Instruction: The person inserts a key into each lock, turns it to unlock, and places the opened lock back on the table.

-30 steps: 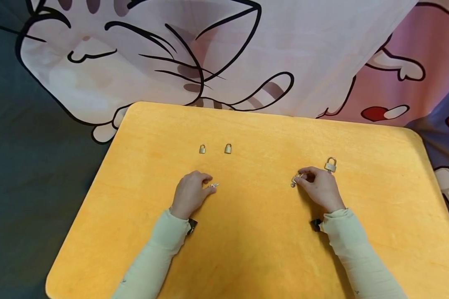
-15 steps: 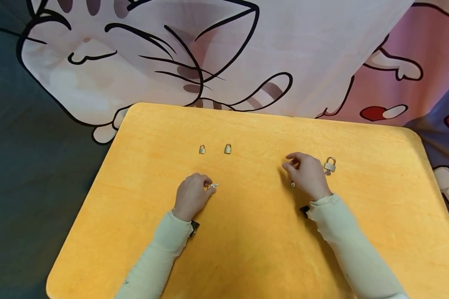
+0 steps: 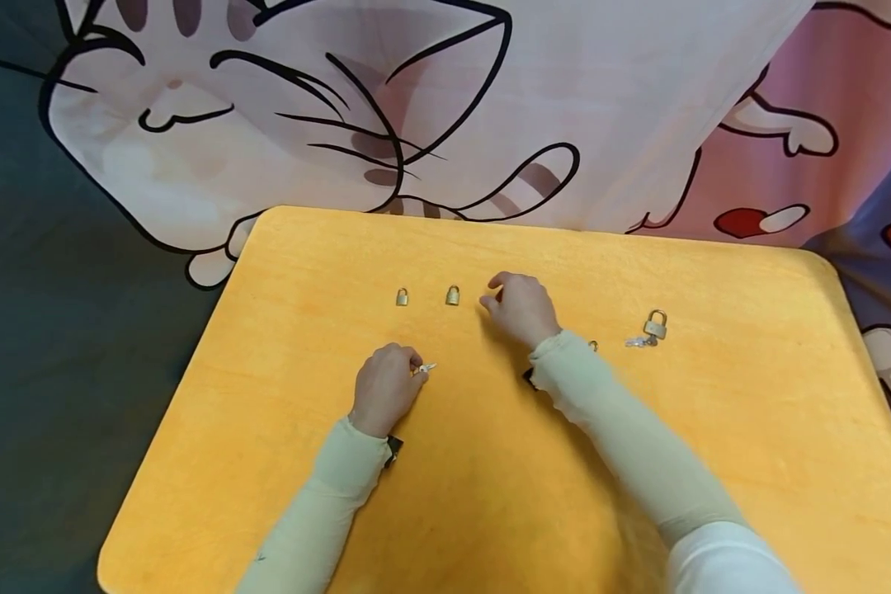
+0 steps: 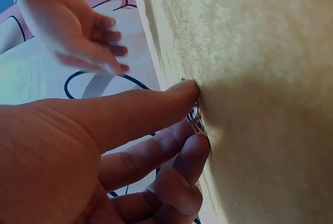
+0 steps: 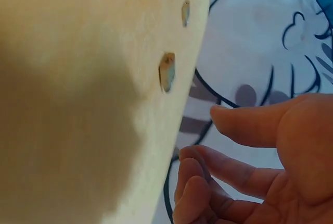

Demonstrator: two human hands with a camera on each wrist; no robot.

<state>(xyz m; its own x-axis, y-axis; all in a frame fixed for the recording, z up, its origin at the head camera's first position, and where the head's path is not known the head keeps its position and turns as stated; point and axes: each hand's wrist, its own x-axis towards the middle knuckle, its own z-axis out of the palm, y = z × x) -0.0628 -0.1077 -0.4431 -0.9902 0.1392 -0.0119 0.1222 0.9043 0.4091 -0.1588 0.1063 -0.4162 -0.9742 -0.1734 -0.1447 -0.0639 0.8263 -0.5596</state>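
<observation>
My left hand (image 3: 386, 388) is low over the table, thumb and fingertips pinching small silver keys (image 3: 426, 368); their metal ring (image 4: 195, 121) shows between the fingertips in the left wrist view. My right hand (image 3: 521, 307) is raised with thumb and fingers apart, holding nothing. Just left of it lies a brass padlock (image 3: 453, 295), and further left a smaller padlock (image 3: 403, 297). Both padlocks also appear in the right wrist view, the nearer padlock (image 5: 167, 72) being closest to that hand.
On the right of the yellow table (image 3: 490, 495) lies a larger padlock (image 3: 656, 324) with silver keys (image 3: 641, 341) against it. A small metal loop (image 3: 593, 346) peeks out beside the right sleeve, mostly hidden. A cat-print cloth (image 3: 230, 165) hangs behind the table's far edge.
My right hand has let go of a small metal thing on the right and moved left and away toward the middle padlock. My left hand has barely moved.
</observation>
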